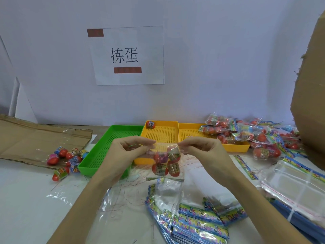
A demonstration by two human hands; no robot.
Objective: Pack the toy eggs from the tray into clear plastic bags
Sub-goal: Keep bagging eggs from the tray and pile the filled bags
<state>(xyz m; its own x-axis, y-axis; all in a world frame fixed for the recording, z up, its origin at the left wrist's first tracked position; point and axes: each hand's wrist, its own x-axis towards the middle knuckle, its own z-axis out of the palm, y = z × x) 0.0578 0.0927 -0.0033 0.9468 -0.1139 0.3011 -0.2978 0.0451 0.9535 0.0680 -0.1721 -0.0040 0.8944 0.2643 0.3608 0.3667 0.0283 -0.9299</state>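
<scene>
Right now I have the clear bag (164,161) hanging in the air between both hands, above the near edge of the yellow tray (162,133), with several toy eggs (166,165) bunched in its lower part. My left hand (126,150) pinches the bag's top edge on one side and my right hand (202,148) pinches the other side, fingers curled in on the film. I judge the film thin, slick and floppy, so the mouth is the place to hold it; the eggs look light, hard and smooth, likely to roll or slide out if the bag tips. One egg (150,124) is left in the far corner of the yellow tray, and the green tray (112,147) beside it shows none. Loose eggs (67,160) lie on the cardboard (35,138) at the left, well apart from the trays. Filled bags (246,134) pile over the second yellow tray (235,147) at the right, with empty bags (299,187) near them and printed header cards (198,222) close under my wrists. Those cards and loose film on the table (26,199) could snag whatever I set down.
</scene>
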